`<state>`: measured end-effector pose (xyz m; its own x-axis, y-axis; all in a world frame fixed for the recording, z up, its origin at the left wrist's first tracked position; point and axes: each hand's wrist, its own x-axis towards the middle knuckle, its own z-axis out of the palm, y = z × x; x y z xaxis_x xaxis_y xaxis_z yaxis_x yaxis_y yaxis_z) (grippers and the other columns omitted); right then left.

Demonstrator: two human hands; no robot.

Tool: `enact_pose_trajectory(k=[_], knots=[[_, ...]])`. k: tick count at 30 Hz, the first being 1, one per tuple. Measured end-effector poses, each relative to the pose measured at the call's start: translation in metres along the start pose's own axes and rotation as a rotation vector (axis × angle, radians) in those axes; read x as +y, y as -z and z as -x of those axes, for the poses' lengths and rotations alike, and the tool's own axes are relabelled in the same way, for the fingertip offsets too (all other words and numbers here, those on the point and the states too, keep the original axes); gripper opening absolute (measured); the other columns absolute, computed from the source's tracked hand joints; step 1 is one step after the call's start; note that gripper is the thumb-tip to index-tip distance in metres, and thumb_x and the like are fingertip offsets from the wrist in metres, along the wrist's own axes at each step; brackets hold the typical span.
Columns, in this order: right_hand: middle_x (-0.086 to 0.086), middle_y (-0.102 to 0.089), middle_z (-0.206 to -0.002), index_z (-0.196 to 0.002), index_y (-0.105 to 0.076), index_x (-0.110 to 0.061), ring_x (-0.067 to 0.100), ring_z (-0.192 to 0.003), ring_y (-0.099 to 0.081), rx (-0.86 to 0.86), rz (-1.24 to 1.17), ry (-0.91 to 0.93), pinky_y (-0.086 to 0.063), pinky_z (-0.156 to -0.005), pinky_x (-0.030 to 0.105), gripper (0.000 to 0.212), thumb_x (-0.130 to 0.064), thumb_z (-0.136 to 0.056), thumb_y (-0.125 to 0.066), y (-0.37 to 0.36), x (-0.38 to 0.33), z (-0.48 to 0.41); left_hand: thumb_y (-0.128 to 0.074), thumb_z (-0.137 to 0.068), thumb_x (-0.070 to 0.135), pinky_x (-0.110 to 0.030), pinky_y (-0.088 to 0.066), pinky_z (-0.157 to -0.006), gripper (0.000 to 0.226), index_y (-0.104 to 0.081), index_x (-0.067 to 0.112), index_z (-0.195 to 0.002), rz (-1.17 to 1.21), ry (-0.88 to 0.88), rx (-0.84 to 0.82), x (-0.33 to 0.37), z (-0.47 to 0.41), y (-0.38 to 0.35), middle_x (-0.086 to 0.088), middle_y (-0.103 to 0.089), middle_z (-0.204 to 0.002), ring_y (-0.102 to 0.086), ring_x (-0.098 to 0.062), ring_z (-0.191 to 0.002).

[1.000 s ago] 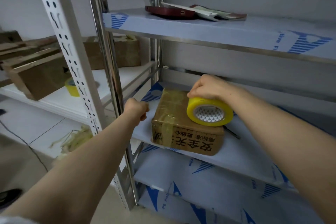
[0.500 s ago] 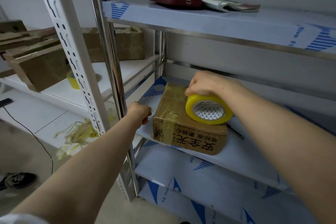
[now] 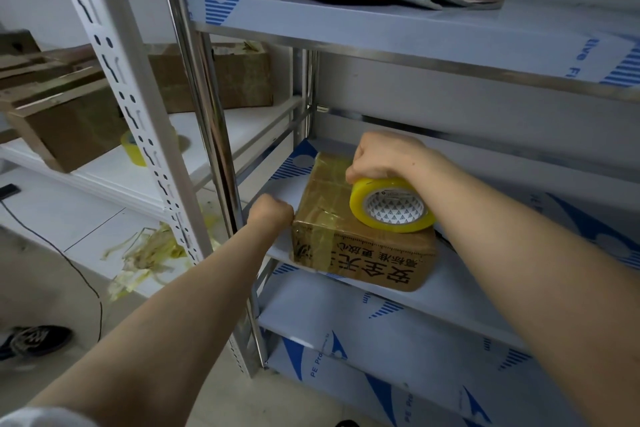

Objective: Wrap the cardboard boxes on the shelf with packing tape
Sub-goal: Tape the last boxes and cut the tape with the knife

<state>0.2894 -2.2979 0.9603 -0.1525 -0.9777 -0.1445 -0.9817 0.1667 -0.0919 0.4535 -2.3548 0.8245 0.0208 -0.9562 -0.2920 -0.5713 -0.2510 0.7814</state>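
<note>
step: laying a tape strip across the top of the cardboard box (image 3: 360, 253), as judged from the pose
box place: centre-right of frame, on the middle shelf (image 3: 485, 291), near its left front corner
right hand (image 3: 384, 158): wrapped over the top of the yellow tape roll (image 3: 358, 199), holding it down on the box's top face
left hand (image 3: 272, 215): fist touching the box's upper left edge; fingers are hidden, so cannot tell if it pinches a tape end or just braces the box
tape already on: glossy strips across the top and down the left front corner
how to do well: keep the roll low on the cardboard and pull the strip taut before pressing, so it doesn't wrinkle; left hand should keep the box from sliding; carry the strip over the edge and down a side, overlapping the old bands
box long axis: looks left-to-right across the frame, right end slightly lower; depth is foreshortened, so not certain
box facing: printed face points at the lower frame edge; the print is upside down, so the box is likely inverted
roll facing: core hole tilts toward the lower right of frame
</note>
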Motion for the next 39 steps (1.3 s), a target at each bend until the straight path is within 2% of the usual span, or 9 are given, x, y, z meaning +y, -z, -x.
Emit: enact_pose_trajectory(k=[3, 9, 13, 17, 23, 26, 29, 33, 39], knots=[[-0.001, -0.049, -0.062, -0.062, -0.049, -0.018, 0.018, -0.057, -0.046, 0.001, 0.007, -0.010, -0.032, -0.052, 0.024, 0.027, -0.036, -0.076, -0.064, -0.001, 0.000, -0.002, -0.040, -0.098, 0.022, -0.028, -0.042, -0.062, 0.022, -0.054, 0.012, -0.082, -0.021, -0.228, 0.125, 0.017, 0.005, 0.000, -0.010, -0.056, -0.084, -0.052, -0.022, -0.071], [0.006, -0.064, -0.094, -0.091, -0.068, -0.017, 0.022, -0.089, -0.061, -0.037, -0.169, 0.007, -0.048, -0.075, 0.033, 0.036, -0.051, -0.083, -0.060, 0.005, 0.009, 0.003, -0.032, -0.102, 0.040, -0.034, -0.041, -0.073, 0.042, -0.052, 0.005, -0.114, -0.267, -0.277, 0.074, 0.022, 0.024, -0.038, -0.013, -0.061, -0.107, -0.058, -0.032, -0.100], [-0.001, -0.063, -0.106, -0.103, -0.068, -0.024, 0.018, -0.098, -0.058, -0.048, -0.399, 0.034, -0.047, -0.085, 0.036, 0.033, -0.049, -0.083, -0.063, 0.015, 0.051, 0.017, -0.036, -0.100, 0.045, -0.033, -0.039, -0.069, 0.046, -0.055, 0.003, -0.100, -0.150, -0.217, 0.044, 0.023, 0.017, -0.034, -0.014, -0.061, -0.101, -0.055, -0.029, -0.086], [0.004, -0.071, -0.101, -0.093, -0.070, -0.026, 0.022, -0.093, -0.066, -0.001, -0.827, -0.028, -0.053, -0.086, 0.038, 0.046, -0.057, -0.060, -0.070, -0.002, 0.077, 0.025, -0.038, -0.101, 0.040, -0.033, -0.040, -0.068, 0.042, -0.056, 0.004, -0.092, -0.192, -0.271, 0.015, 0.029, 0.007, -0.031, -0.014, -0.062, -0.098, -0.055, -0.028, -0.083], [0.021, -0.072, -0.094, -0.096, -0.070, -0.008, 0.030, -0.087, -0.069, -0.007, -1.218, -0.044, -0.056, -0.087, 0.038, 0.048, -0.048, -0.069, -0.069, -0.033, 0.087, 0.026, -0.046, -0.096, 0.046, -0.033, -0.047, -0.073, 0.040, -0.065, 0.013, -0.106, -0.092, -0.265, -0.065, 0.036, -0.012, -0.024, -0.002, -0.063, -0.085, -0.061, -0.019, -0.077], [0.018, -0.071, -0.081, -0.094, -0.069, -0.005, 0.025, -0.068, -0.068, 0.025, -1.357, -0.021, -0.059, -0.073, 0.035, 0.043, -0.043, -0.075, -0.069, -0.043, 0.086, 0.026, -0.053, -0.089, 0.055, -0.039, -0.054, -0.078, 0.052, -0.067, 0.006, -0.097, -0.046, -0.182, -0.003, 0.033, -0.017, -0.028, -0.007, -0.068, -0.084, -0.064, -0.023, -0.077], [0.010, -0.069, -0.069, -0.089, -0.068, -0.005, 0.020, -0.056, -0.064, 0.110, -1.325, -0.066, -0.055, -0.059, 0.030, 0.044, -0.044, -0.070, -0.069, -0.038, 0.081, 0.024, -0.054, -0.088, 0.055, -0.045, -0.054, -0.082, 0.054, -0.067, 0.003, -0.095, -0.051, -0.173, -0.005, 0.036, -0.017, -0.027, -0.012, -0.069, -0.087, -0.066, -0.029, -0.081], [0.007, -0.071, -0.067, -0.078, -0.070, -0.013, 0.023, -0.066, -0.066, 0.147, -1.186, -0.071, -0.055, -0.070, 0.034, 0.037, -0.047, -0.062, -0.073, -0.013, 0.087, 0.031, -0.053, -0.089, 0.054, -0.044, -0.054, -0.082, 0.051, -0.067, 0.005, -0.094, -0.052, -0.193, -0.017, 0.036, -0.018, -0.024, -0.012, -0.069, -0.090, -0.066, -0.030, -0.084], [0.007, -0.071, -0.068, -0.072, -0.071, -0.008, 0.017, -0.062, -0.064, 0.054, -0.613, -0.148, -0.050, -0.063, 0.028, 0.051, -0.059, -0.075, -0.067, 0.002, 0.122, 0.056, -0.054, -0.090, 0.053, -0.041, -0.054, -0.082, 0.044, -0.065, 0.010, -0.085, -0.025, -0.192, -0.039, 0.036, -0.018, -0.026, -0.011, -0.069, -0.086, -0.065, -0.029, -0.083]])
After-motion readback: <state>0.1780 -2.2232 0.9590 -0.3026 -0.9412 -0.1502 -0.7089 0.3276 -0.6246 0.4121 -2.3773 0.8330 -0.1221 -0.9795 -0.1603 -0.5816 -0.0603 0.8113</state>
